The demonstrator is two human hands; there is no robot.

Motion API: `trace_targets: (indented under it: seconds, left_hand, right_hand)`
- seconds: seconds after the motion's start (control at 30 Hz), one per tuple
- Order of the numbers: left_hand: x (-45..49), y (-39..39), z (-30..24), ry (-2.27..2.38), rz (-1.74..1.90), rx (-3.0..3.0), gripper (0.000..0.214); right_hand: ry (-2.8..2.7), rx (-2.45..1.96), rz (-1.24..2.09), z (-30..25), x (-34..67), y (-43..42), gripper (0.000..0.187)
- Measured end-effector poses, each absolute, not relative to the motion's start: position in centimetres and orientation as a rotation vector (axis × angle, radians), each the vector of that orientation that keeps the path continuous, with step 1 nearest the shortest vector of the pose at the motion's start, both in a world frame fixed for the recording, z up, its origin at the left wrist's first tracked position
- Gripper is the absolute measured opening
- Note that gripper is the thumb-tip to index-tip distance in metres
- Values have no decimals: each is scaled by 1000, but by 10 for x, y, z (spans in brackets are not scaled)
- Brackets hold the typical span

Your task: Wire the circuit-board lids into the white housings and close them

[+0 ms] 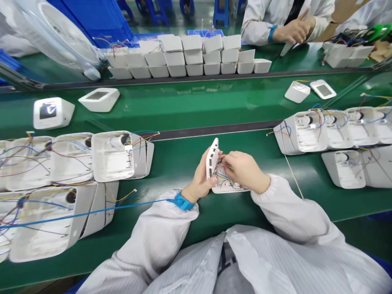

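My left hand (203,175) grips a white plastic cover panel (212,159) with dark slots along its edge, held upright and tilted. Below and to its right, an open white housing (225,187) rests on the green bench, with blue, yellow and red wires (226,177) inside. Over this housing is my right hand (241,167), its fingers pinched together among the wires close to the panel. Its fingertips are partly hidden, so exactly what they pinch cannot be made out. A blue wrist strap (183,201) with a cord circles my left wrist.
Wired white housings (113,163) stand in rows on the left, with more housings (310,132) on the right. Beyond the dark strip lie finished-looking units with screens (99,100). Stacked white shells (174,57) line the back. A co-worker's hands (294,30) are across the bench.
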State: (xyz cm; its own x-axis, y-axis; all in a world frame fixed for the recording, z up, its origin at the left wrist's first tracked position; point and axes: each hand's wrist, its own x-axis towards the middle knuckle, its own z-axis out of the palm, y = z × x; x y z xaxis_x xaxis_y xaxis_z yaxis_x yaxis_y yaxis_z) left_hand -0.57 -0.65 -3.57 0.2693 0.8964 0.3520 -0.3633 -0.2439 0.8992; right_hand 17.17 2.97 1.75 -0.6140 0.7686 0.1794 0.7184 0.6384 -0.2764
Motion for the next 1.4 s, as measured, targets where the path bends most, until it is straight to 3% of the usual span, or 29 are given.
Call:
trace_targets:
  seconds: [0.23, 0.67, 1.4]
  left_hand:
    - [-6, -7, -40, 564, 1318, 1338, 90]
    - [-7, -7, -37, 595, 1285, 1291, 78]
    - [-9, -4, -34, 622, 1215, 1509, 78]
  right_hand:
    - [-2364, -1144, 497, 9, 177, 36, 9]
    - [-2403, -1063, 446, 9, 176, 33, 19]
    - [-2420, -1040, 358, 17, 173, 27, 23]
